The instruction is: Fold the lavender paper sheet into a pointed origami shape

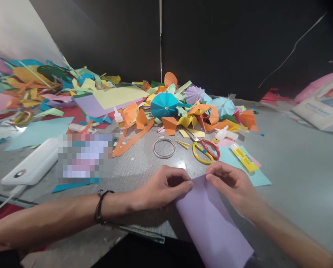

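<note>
A sheet of purple paper hangs over the table's front edge toward me, pinched along its far end by both hands. My left hand grips its far left corner between thumb and fingers. At the far right corner, my right hand holds it the same way. Scissors with one yellow and one red handle lie just beyond my hands. Left of them rests a silver ring-shaped roll. A yellow glue stick lies on light blue paper beyond my right hand.
Colored paper scraps pile up along the back, with a blue pleated paper umbrella among them. A white power bank with a cable lies at left. A white plastic bag stands at far right. Small glue bottles lie near the scraps.
</note>
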Motion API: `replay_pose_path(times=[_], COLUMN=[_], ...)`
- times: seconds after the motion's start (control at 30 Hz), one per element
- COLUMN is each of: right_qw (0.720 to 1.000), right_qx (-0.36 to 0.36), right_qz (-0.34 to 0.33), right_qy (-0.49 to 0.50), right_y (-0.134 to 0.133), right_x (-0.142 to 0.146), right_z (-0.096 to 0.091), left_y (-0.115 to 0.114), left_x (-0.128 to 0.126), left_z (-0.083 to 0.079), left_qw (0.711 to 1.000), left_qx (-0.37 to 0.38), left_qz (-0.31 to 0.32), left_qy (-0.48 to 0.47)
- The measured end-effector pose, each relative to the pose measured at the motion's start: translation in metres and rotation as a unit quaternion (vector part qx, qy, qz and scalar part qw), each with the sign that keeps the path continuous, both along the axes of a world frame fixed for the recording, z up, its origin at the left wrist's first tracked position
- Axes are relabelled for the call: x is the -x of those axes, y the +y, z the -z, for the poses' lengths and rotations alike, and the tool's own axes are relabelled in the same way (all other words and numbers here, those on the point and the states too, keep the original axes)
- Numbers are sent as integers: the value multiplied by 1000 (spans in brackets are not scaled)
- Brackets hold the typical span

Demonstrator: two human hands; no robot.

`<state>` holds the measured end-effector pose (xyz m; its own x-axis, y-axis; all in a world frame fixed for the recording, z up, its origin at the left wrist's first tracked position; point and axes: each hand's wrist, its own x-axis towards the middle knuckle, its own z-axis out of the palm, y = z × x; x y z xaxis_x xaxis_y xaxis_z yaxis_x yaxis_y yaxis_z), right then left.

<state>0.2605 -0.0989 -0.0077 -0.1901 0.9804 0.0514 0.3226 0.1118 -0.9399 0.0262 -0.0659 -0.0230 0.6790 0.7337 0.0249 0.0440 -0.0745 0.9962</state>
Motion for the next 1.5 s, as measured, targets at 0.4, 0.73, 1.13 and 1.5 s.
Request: replay_pose_path(times=[0.4, 0.73, 1.13, 1.5], right_qw=[1000, 1000, 1000, 997], right_qx=[-2, -5, -3, -45], right_qz=[3, -1, -7, 52], right_qy=[4, 7, 18, 30], right_y=[2, 1, 0, 1], right_x=[0, 0, 0, -2], right_z=[0, 0, 1, -1], left_y=[1, 0, 1, 3], left_x=[0, 0, 0, -1], left_z=[3, 4, 3, 2], left_qw=[999, 999, 1000, 997], left_qx=[-29, -26, 1, 65], left_qz=[-9, -13, -13, -30], left_qy=[11, 15, -8, -35])
